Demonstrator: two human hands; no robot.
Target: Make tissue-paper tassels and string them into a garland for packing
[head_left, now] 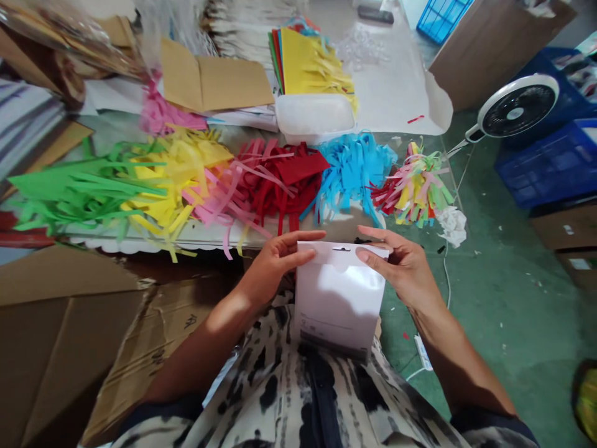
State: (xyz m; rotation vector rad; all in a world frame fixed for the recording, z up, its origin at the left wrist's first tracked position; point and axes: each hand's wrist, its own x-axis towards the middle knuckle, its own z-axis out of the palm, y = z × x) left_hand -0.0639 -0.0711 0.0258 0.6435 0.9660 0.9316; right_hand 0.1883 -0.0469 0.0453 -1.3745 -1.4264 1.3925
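A flat white packet [340, 292] with a hang hole at its top edge stands in front of my body, small print near its lower end. At its upper left corner, my left hand [286, 258] has the thumb on the near face and the fingers behind the edge. My right hand [396, 258] grips the upper right corner the same way. Just beyond the packet lie bunches of cut paper strips: dark red [291, 177], light blue [354, 168], pink [219, 193], yellow [180, 171] and green [79, 183]. What the packet contains is hidden.
A mixed-colour strip bunch [422, 183] lies by the table's right edge, near crumpled white tissue [451, 225]. Behind are a white plastic tub [314, 115], yellow fringed sheets [308, 62] and brown card [233, 81]. A fan [517, 106] stands right; cardboard [60, 348] is at left.
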